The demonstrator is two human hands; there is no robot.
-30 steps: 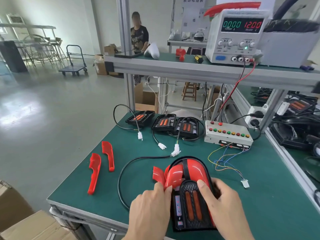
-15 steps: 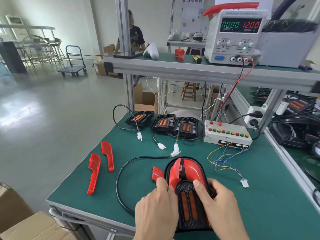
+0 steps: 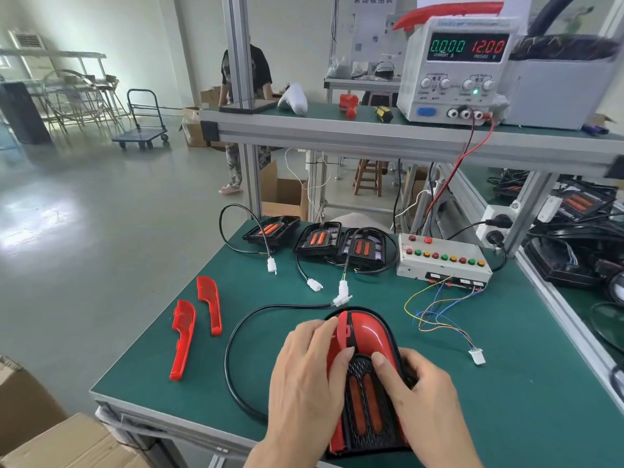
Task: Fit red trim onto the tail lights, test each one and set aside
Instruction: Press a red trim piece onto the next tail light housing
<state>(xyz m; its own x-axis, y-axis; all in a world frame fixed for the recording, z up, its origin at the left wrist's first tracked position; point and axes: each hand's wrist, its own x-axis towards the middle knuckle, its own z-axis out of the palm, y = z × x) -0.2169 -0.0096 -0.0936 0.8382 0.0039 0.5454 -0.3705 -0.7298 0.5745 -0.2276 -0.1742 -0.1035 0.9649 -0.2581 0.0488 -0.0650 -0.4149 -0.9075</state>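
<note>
At six o'clock, nearest the camera, both hands bore on the tail light (image 3: 366, 410) lying on the green tabletop (image 3: 506, 417). The left hand (image 3: 304, 383) lay over its left flank, fingers bent round the left red trim (image 3: 339, 336) and pressing it toward the housing. That piece stood up at its top edge and did not look fully seated. The right hand (image 3: 422, 393) wrapped the right side, thumb on the black grille, steadying the unit. The right red trim (image 3: 371, 332) appeared already flush.

By my reading, this lamp was at the fitting step, with the test not yet begun: its black cable (image 3: 236, 349) looped out to nine o'clock and ended in a white connector (image 3: 342, 300) at twelve, apart from the loose test plug (image 3: 477, 357) at two o'clock.

At nine to ten o'clock lay two spare trim pieces (image 3: 184, 336), enough for one more lamp.

Further off, from eleven to twelve o'clock, three bare tail lights (image 3: 319, 239) sat in a row without trim, connectors unplugged. At one o'clock stood the button test box (image 3: 442, 261).

Farthest, on the shelf, the power supply (image 3: 459, 69) read zero current and twelve volts, which fits nothing being under test. No finished pile was visible, so most of the job seemed to remain.
</note>
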